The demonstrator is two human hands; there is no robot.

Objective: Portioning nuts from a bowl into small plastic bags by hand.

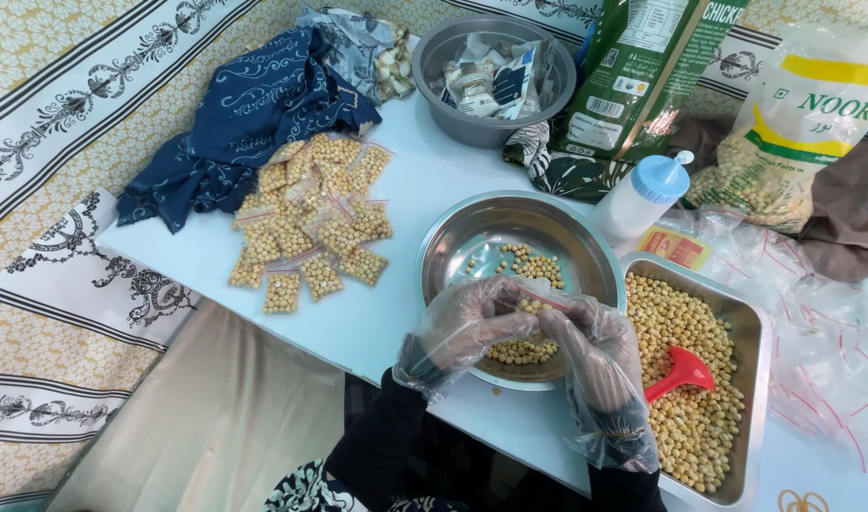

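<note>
Hands in thin clear gloves meet over the near side of a round steel bowl [472,242]. The left hand [464,325] and the right hand [595,356] both pinch one small clear bag [533,301] with a red strip on top; fingers are closed on it, one hand on each end. The bag lies between the two hands, its long side running from 9 o'clock to 3 o'clock, and neither hand is nearer than the other. A few chickpeas sit in it, and more lie loose in the bowl just under it. At 3 o'clock, touching the bowl, stands a square steel tray [754,327] full of chickpeas with a red scoop [678,372] in it, near the right hand. At 10 o'clock, well apart, a pile of filled small bags [315,223] lies on the pale tabletop [377,313]. The tabletop between the pile and the bowl is bare, so there is room to move that way. The near edge of the tabletop runs just under the wrists.
</note>
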